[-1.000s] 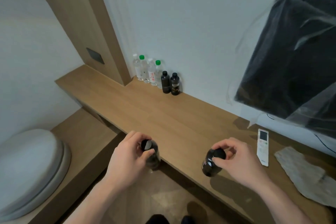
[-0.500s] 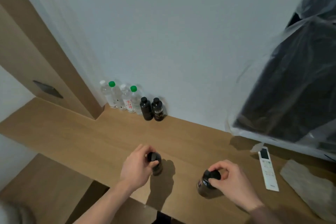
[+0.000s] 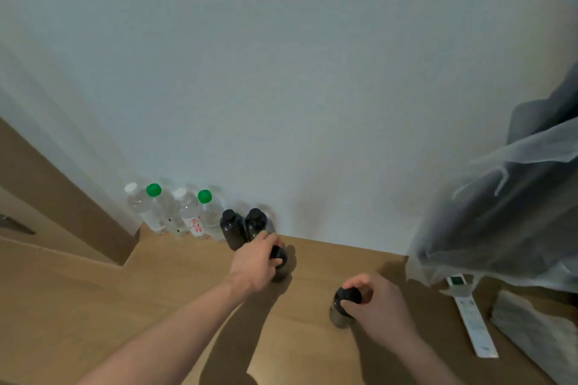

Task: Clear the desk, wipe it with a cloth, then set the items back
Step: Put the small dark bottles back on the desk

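My left hand (image 3: 255,262) grips a small dark bottle (image 3: 280,264) by its top, standing on the wooden desk (image 3: 175,284) just in front of two black bottles (image 3: 242,228) at the wall. My right hand (image 3: 375,303) holds a second dark bottle (image 3: 342,308) by its black cap, upright on the desk further right and nearer to me. Several clear water bottles (image 3: 175,212), two with green caps, line the wall to the left of the black ones. A grey cloth (image 3: 538,328) lies at the far right.
A white remote control (image 3: 470,319) lies between my right hand and the cloth. A dark screen wrapped in clear plastic (image 3: 506,216) hangs over the desk's right end. A wooden panel (image 3: 56,194) rises at the left.
Both hands have carried their dark bottles forward toward the wall. The left one has reached the row of black bottles. The camera has tilted up and come closer.
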A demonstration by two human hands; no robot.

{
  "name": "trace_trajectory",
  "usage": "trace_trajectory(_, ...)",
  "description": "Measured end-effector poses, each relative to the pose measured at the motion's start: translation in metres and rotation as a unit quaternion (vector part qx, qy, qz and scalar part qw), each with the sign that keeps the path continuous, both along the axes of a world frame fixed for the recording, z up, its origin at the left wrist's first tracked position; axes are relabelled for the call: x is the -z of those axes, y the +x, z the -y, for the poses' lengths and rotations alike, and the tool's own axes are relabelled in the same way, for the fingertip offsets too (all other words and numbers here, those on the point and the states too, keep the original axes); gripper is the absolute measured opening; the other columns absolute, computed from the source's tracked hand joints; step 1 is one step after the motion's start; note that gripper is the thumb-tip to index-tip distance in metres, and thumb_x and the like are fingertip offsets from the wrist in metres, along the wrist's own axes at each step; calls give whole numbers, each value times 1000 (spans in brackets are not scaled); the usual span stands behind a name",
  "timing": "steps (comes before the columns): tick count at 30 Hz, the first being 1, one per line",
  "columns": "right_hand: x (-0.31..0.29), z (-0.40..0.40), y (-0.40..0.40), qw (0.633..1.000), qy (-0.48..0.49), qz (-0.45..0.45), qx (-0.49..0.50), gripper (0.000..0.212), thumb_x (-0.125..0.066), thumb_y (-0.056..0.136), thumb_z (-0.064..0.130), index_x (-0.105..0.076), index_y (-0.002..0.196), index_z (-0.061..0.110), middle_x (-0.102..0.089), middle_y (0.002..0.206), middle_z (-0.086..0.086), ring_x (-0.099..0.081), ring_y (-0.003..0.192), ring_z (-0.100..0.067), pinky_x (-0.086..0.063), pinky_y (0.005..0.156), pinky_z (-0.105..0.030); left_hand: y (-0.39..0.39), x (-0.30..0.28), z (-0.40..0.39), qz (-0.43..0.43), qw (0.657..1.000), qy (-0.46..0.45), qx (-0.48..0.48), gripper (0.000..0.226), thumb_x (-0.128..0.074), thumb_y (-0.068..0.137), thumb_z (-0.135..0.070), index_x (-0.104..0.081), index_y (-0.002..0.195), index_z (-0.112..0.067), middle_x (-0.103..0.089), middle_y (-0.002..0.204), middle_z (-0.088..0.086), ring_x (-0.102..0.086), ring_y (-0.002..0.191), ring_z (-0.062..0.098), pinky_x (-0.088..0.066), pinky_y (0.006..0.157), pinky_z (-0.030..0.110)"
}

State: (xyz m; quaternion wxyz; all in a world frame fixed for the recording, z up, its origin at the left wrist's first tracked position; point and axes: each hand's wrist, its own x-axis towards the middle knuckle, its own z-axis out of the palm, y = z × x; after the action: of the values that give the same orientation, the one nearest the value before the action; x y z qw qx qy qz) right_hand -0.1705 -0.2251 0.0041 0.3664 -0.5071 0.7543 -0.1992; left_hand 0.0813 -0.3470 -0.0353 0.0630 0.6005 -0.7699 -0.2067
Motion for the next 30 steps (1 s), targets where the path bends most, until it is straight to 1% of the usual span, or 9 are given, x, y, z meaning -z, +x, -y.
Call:
trace_trajectory(3,2,32,14,1000,-19,-8,-16,24,-85,77,27,-70,88,42,-67,97,21,-62,91,0,-57,82,-27,-5,-1,29,26,999,-5,26,28,-68,94,-30,-56,119,-32,-56,118,-11,-67,98,22,-57,87,42)
trace_trajectory(8,10,87,34,999,-26,-8,-29,25,-80,79,21,-69,86,42,-68,97,19,-64,89,-1,-58,80,-25,-11,-1,63,53,998,-14,17,28,-67,93,-22,-53,116,-28,-55,119,-4,-67,96,29,-58,81,45)
trace_trajectory(11,19,111,43,999,-33,-8,-19,30,-81,81,18,-66,85,43,-66,99,18,-63,91,-1,-54,80,-22,-14,-5,76,67,998,-7,11,31,-65,94,-18,-56,123,-24,-56,121,0,-66,96,30,-56,80,42)
trace_trajectory(14,29,129,53,999,-40,-7,-6,24,-82,83,20,-69,88,40,-64,101,18,-66,91,-3,-56,81,-25,-16,-7,84,71,997,-11,13,32,-66,95,-19,-60,126,-23,-56,124,-1,-66,95,31,-57,77,43)
trace_trajectory(16,34,141,59,999,-46,-21,-8,22,-81,85,23,-68,89,40,-63,101,18,-65,90,-4,-55,82,-26,-14,-5,83,54,998,-11,16,35,-64,97,-21,-59,131,-26,-54,132,-2,-67,96,30,-58,78,44)
trace_trajectory(21,40,164,71,997,-61,-39,-30,22,-80,86,25,-67,92,42,-65,102,17,-66,91,-9,-54,86,-29,1,0,54,-7,1000,8,-2,61,-58,97,-23,-36,153,-30,-31,157,-9,-67,110,28,-58,89,43)
trace_trajectory(25,47,170,78,997,-56,-30,-35,21,-78,86,24,-70,97,40,-68,108,12,-68,92,-13,-57,90,-35,21,3,23,-31,998,61,-3,69,-57,97,-29,-29,161,-31,-14,169,-17,-60,129,23,-51,105,38)
trace_trajectory(27,47,171,79,998,-49,-18,-33,22,-77,88,21,-72,104,37,-68,113,9,-69,92,-13,-57,92,-35,28,1,8,-43,995,95,7,71,-58,98,-30,-28,162,-33,-10,170,-20,-52,139,18,-45,113,36)
trace_trajectory(30,38,166,79,999,-27,4,-31,34,-72,92,15,-70,123,29,-67,118,7,-68,93,-9,-56,96,-32,35,-7,-10,-70,991,113,10,73,-60,98,-27,-26,162,-38,-8,169,-25,-43,145,12,-37,121,35)
